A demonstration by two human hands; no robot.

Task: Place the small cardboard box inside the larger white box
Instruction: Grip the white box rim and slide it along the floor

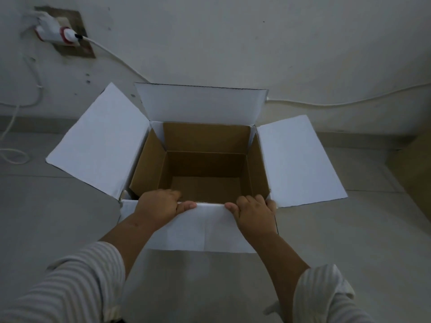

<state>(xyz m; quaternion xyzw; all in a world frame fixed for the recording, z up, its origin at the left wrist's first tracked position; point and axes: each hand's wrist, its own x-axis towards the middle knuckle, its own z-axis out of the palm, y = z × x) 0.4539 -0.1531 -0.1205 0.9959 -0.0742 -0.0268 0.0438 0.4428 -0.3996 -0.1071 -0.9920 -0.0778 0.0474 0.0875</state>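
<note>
The larger white box (98,145) stands on the floor against the wall with all its flaps spread outward. A brown cardboard box (205,138) sits nested inside it, open at the top and empty. My left hand (161,206) grips the near edge, fingers curled over the rim and thumb on the white near flap (205,227). My right hand (254,213) holds the same near edge toward the right corner. Whether the fingers grip the brown rim, the white flap, or both, I cannot tell.
A wall socket with a white plug (58,31) is at the upper left; its white cable (112,54) runs along the wall behind the box. Another white cord (14,155) loops on the tiled floor at the left. A beige step edge (410,164) lies at right.
</note>
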